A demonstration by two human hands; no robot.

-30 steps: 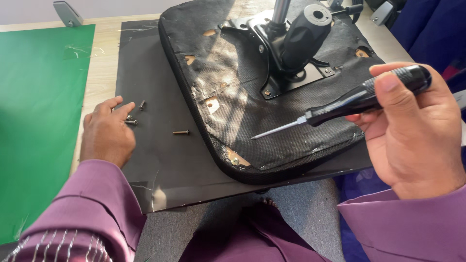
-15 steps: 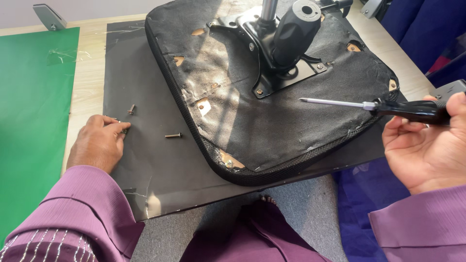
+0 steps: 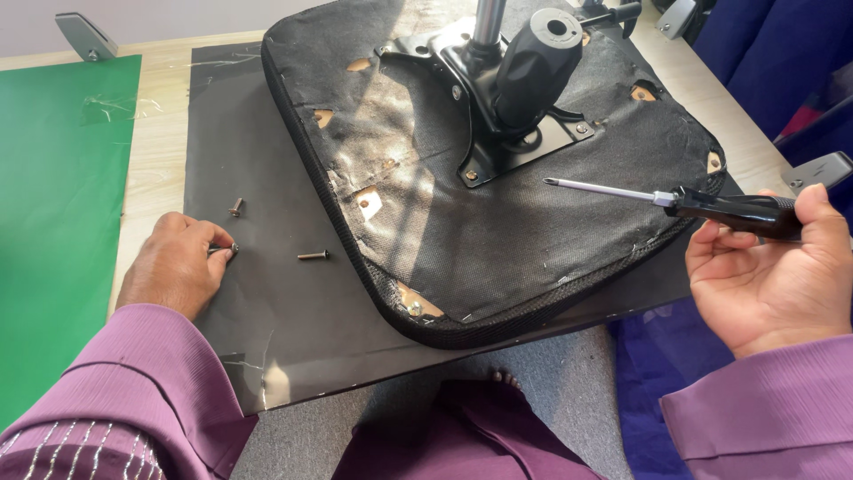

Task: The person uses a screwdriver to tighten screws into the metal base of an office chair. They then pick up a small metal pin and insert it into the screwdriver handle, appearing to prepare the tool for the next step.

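While right hand (image 3: 773,276) holds one screwdriver (image 3: 702,206), three screws (image 3: 313,256) lie loose.

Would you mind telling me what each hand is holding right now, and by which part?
The right hand holds a screwdriver by its black handle, shaft pointing left over the seat base. The left hand pinches a small screw at its fingertips on the black mat.

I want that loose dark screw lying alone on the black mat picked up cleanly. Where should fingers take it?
Pinch the small dark screw across its thin shaft, coming straight down from above. It lies flat on the black mat, apart from the upturned seat base, with free mat on both long sides, so two fingertips probably fit there.
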